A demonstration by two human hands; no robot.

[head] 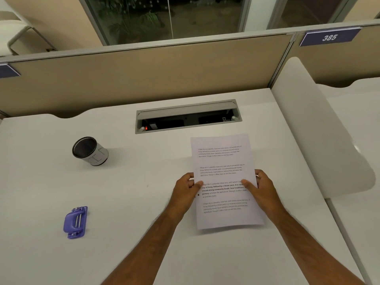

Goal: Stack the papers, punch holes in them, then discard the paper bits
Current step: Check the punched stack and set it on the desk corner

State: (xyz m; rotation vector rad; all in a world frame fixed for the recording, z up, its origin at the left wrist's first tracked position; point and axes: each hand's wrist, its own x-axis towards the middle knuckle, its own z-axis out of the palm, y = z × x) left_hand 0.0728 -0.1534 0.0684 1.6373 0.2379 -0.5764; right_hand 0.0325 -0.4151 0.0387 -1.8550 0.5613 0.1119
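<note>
Beige cubicle partitions wall in a white counter (144, 202). Both hands, left hand (186, 190) and right hand (260, 187), are clamped on opposite edges of the printed papers (223, 161), lifted and tilted. Well left of the papers lies the purple hole punch (75, 222); beyond it, a dark-rimmed cup (90, 150) tipped on its side. Loosen either grip and the sheets could slide askew, so holes land misaligned.

A white desk (123, 161) stands against a tan partition (144, 79) below a dark window (164, 15).
</note>
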